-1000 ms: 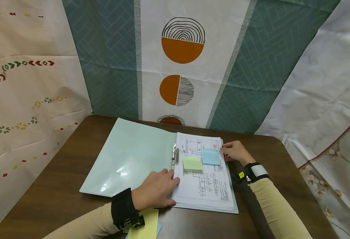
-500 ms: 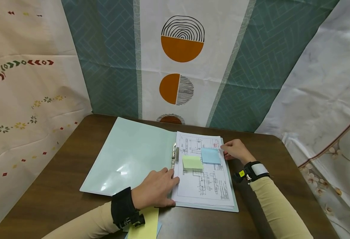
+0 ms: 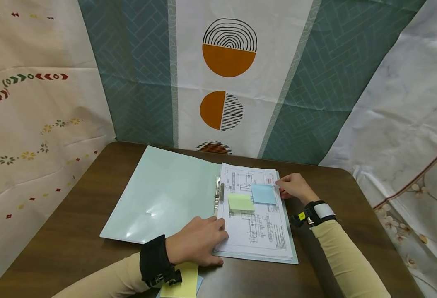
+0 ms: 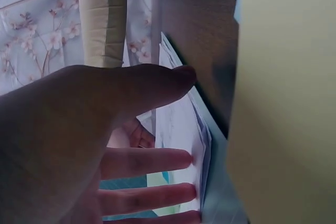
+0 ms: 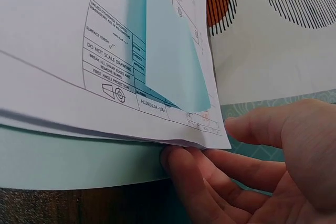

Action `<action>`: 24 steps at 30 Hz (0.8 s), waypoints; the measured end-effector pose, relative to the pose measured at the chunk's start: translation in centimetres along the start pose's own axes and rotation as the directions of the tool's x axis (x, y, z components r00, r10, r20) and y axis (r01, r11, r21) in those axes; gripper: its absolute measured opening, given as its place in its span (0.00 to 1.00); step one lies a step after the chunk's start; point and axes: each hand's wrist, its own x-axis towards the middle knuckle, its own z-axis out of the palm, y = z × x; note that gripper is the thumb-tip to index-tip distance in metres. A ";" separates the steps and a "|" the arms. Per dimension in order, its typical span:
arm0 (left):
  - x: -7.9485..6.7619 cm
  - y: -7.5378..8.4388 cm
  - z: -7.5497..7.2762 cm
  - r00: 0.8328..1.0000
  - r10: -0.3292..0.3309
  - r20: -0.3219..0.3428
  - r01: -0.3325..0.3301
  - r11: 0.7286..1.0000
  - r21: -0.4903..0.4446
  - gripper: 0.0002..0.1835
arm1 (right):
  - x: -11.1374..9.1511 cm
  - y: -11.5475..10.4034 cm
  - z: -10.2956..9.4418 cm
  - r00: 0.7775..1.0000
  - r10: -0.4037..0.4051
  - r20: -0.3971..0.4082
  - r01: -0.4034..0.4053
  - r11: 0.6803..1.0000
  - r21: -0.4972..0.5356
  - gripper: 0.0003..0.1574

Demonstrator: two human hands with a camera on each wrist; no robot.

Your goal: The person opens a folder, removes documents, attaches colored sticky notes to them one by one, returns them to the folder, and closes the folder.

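Note:
A pale green ring binder [image 3: 162, 194] lies spread on the table, with a stack of printed technical drawings [image 3: 266, 231] on its right side. Stuck on the top sheet are a green sticky note [image 3: 240, 202] and a blue sticky note [image 3: 264, 194]. My left hand [image 3: 197, 240] is at the stack's lower left corner, its fingers extended over the paper edge in the left wrist view. At the upper right edge, my right hand [image 3: 294, 186] holds the sheets' corner, thumb [image 5: 252, 124] above and fingers [image 5: 184, 171] beneath.
Yellow paper [image 3: 181, 281] lies under my left wrist, with a blue piece [image 3: 199, 283] showing beside it. A metal ring mechanism [image 3: 217, 194] runs along the binder's spine. Patterned cloth [image 3: 222, 82] hangs behind the brown table [image 3: 73, 215].
My left hand has shifted slightly right and toward the near edge. My right hand stays at the sheets' corner, and the binder and notes keep their places.

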 end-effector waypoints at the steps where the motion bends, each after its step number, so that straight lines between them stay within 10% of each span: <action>1: 0.0 0.0 0.0 1.000 0.003 0.004 -0.003 1.000 -0.002 0.25 | 0.0 -0.1 0.0 1.000 0.003 -0.002 -0.003 1.000 0.000 0.31; 13: -0.2 0.0 0.0 0.999 0.008 0.035 -0.009 1.000 0.012 0.25 | 0.1 -2.6 0.2 0.993 -0.087 -0.081 0.081 0.994 -0.070 0.31; 24: -0.4 0.2 -0.3 0.998 0.016 0.059 -0.017 1.000 0.024 0.29 | 1.0 -7.2 2.4 0.975 -0.223 0.017 0.223 0.965 -0.140 0.26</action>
